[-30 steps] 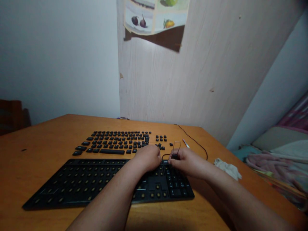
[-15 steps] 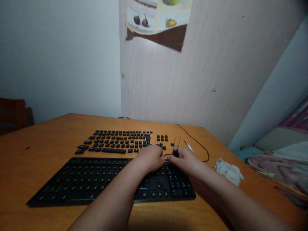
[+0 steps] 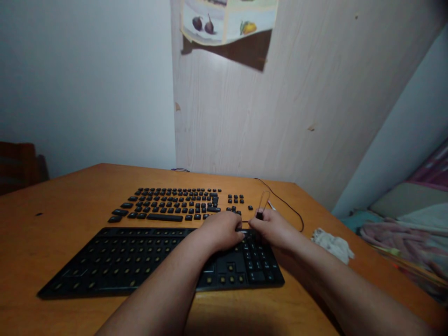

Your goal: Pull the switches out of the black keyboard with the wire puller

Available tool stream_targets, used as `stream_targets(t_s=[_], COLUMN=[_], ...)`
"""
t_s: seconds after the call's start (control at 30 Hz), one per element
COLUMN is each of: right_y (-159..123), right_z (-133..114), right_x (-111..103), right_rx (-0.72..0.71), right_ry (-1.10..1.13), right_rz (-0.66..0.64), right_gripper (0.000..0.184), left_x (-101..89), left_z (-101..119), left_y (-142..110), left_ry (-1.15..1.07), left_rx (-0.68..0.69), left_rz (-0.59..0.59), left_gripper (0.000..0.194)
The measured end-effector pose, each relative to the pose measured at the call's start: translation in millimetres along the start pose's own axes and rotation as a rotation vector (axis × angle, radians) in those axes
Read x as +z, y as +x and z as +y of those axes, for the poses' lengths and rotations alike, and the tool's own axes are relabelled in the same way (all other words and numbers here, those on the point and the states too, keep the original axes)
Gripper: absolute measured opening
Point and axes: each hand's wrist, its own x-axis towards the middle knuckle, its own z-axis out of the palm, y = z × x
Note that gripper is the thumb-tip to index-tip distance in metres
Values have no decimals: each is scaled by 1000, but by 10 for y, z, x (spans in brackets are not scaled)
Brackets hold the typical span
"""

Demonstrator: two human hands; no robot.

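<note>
A black keyboard [image 3: 119, 255] lies on the table with many keycaps off, showing yellowish switches; the number block at its right still bears keycaps [image 3: 257, 275]. My left hand [image 3: 224, 229] rests over the keyboard's upper right part, fingers curled and closed, their tips hidden. Just to the right, my right hand [image 3: 275, 228] is closed around a keycap puller [image 3: 259, 214], its black grip in the fist and its thin wire loops pointing up. Behind the keyboard, loose black keycaps [image 3: 171, 204] are laid out in keyboard order, with a long space bar [image 3: 164, 217] in front.
On the right a black cable [image 3: 289, 205] curves past a white slim tool [image 3: 271, 205], partly hidden by my right hand. A crumpled white cloth [image 3: 332, 245] lies near the table's right edge. A small dark piece [image 3: 38, 214] sits far left. The wall stands behind the table [image 3: 80, 191].
My right hand has shifted slightly right with the puller, whose loops now lean more to the right. My left hand stays nearly in place, with its thumb showing more over the keys.
</note>
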Motion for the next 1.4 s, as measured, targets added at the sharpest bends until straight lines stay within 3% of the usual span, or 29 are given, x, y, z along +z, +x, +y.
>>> stream_targets(t_s=[0.2, 0.37, 0.53, 0.7, 0.8, 0.93, 1.03, 1.17, 1.27, 1.4], right_y=[-12, 4, 6, -30, -57, -66, -42, -20, -32, -37], right_z=[-133, -102, -82, -109, -135, -132, -87, -48, -56, -52], right_x=[-192, -168, -81, -53, -49, -72, -119, -164, -159, -155], right_rx=[50, -73, -215, -262, -276, -318, -456, -658, -663, -640], right_ry=[61, 91, 91, 147, 200, 220, 29, -418, -592, -666], right_rz=[118, 176, 202, 120, 85, 141, 186, 121, 97, 84], right_gripper=[19, 24, 27, 29, 32, 36, 32, 21, 21, 20], left_x=[54, 95, 110, 92, 85, 93, 91, 68, 59, 77], left_z=[-55, -71, -3, 20, 23, 21, 15, 13, 12, 9], left_y=[45, 103, 148, 166, 164, 166, 169, 154, 147, 162], left_ry=[-83, -227, -537, -662, -725, -802, -873, -985, -996, -990], left_rx=[-9, 91, 108, 3, -55, -124, -169, -201, -214, -213], left_rz=[14, 124, 81, 136, 162, 173, 178, 156, 141, 138], left_gripper=[14, 14, 20, 7, 9, 11, 12, 13, 13, 13])
